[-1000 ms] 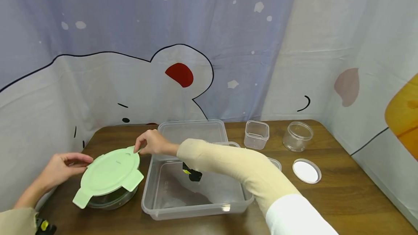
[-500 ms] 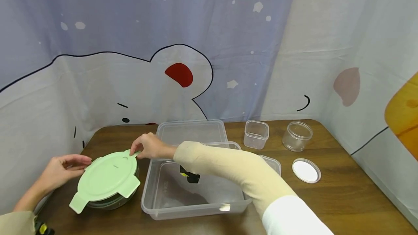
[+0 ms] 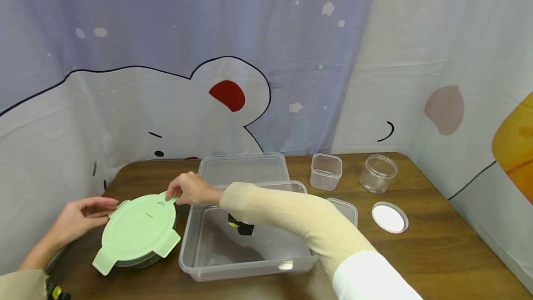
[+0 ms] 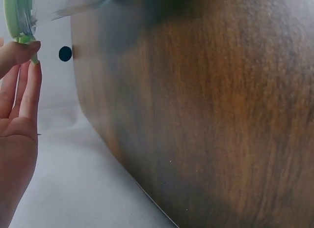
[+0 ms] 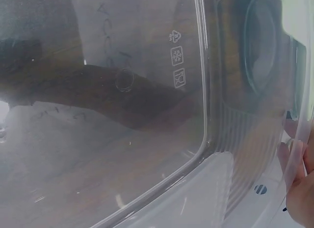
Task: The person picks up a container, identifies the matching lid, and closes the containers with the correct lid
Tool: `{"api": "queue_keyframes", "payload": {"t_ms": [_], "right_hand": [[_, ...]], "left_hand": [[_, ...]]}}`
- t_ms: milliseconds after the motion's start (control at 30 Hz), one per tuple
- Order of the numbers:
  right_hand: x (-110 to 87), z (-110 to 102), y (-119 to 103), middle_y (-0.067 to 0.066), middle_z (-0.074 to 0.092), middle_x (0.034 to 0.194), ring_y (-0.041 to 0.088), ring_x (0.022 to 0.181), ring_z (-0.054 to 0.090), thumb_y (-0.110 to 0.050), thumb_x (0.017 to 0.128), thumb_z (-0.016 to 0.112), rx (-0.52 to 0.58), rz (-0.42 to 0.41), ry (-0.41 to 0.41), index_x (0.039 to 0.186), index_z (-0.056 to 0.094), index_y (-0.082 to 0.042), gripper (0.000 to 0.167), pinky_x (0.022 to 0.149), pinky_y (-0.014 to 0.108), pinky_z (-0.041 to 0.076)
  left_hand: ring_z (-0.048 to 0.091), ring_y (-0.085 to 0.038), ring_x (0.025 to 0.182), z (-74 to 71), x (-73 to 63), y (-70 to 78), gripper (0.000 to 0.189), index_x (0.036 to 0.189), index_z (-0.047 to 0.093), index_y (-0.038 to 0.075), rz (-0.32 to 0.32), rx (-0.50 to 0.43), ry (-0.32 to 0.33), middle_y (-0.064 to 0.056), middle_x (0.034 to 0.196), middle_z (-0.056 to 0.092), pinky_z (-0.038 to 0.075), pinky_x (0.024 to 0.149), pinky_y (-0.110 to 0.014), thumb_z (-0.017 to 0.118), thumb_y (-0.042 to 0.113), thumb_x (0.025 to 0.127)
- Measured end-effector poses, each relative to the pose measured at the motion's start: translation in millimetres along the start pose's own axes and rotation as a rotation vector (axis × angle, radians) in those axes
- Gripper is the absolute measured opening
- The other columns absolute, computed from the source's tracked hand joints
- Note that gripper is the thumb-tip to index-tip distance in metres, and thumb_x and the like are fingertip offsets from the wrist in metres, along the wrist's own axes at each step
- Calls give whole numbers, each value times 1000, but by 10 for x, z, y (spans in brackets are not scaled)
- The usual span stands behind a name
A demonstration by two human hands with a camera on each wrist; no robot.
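A light green round lid (image 3: 139, 228) with flap tabs lies over a round glass bowl (image 3: 143, 261) at the left of the table. My left hand (image 3: 77, 219) pinches a tab on the lid's left side between thumb and fingers; the left wrist view shows this tab (image 4: 34, 57) at the fingertips. On the far right side of the lid, my right hand (image 3: 191, 190) pinches another tab. Two front tabs stick outward, unfolded. The right wrist view sees the right hand (image 5: 300, 188) only partly, behind clear plastic. Most of the bowl is hidden under the lid.
A large clear plastic box (image 3: 233, 270) stands beside the bowl, under the right forearm. Behind it lies a clear rectangular lid (image 3: 245, 170). Further right are a small square container (image 3: 326, 172), a round jar (image 3: 378, 175), a white-centred round lid (image 3: 389, 217) and a partly hidden clear lid (image 3: 345, 209).
The green lid has come down and sits flatter over the glass bowl, covering more of it. My right hand has shifted slightly left and down; the left hand has hardly moved.
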State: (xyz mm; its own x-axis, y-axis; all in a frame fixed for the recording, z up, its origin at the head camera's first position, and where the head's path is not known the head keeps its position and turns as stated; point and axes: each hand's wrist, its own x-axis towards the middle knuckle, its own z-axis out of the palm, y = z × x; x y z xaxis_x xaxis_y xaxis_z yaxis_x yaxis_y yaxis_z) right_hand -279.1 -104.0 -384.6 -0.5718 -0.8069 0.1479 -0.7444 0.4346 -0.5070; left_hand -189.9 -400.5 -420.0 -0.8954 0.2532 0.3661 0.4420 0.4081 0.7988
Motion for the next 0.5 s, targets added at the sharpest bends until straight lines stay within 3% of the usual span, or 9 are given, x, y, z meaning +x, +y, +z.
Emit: {"api": "queue_keyframes", "payload": {"t_ms": [100,367,433,500], "right_hand": [[-3,-7,-19,-3,74,90,-2,76,62,2,77,76,11,10,-2,93,75,-11,21,67,1,44],[-4,-20,-19,-2,72,90,-1,76,61,6,77,72,21,23,-20,96,74,-10,25,66,2,45],[4,-27,-11,-2,72,89,-1,75,60,8,77,69,17,15,-23,96,74,-10,27,65,2,45],[14,-34,-4,-2,72,88,-1,73,60,8,78,65,13,6,-21,96,74,-10,27,64,3,44]], "left_hand": [[67,6,91,2,-6,13,33,105,66,-9,3,27,-8,18,100,71,56,73,-16,65,-21,74],[64,9,90,-35,-59,-10,48,120,63,16,-32,81,-44,25,107,66,53,69,-12,62,-13,83],[65,6,90,-62,-82,-37,53,126,57,23,-73,11,-93,26,109,65,55,68,-15,54,-14,88],[65,3,91,-104,-113,-62,54,126,53,36,-167,-119,-170,26,110,63,57,69,-20,44,-9,96]]}}
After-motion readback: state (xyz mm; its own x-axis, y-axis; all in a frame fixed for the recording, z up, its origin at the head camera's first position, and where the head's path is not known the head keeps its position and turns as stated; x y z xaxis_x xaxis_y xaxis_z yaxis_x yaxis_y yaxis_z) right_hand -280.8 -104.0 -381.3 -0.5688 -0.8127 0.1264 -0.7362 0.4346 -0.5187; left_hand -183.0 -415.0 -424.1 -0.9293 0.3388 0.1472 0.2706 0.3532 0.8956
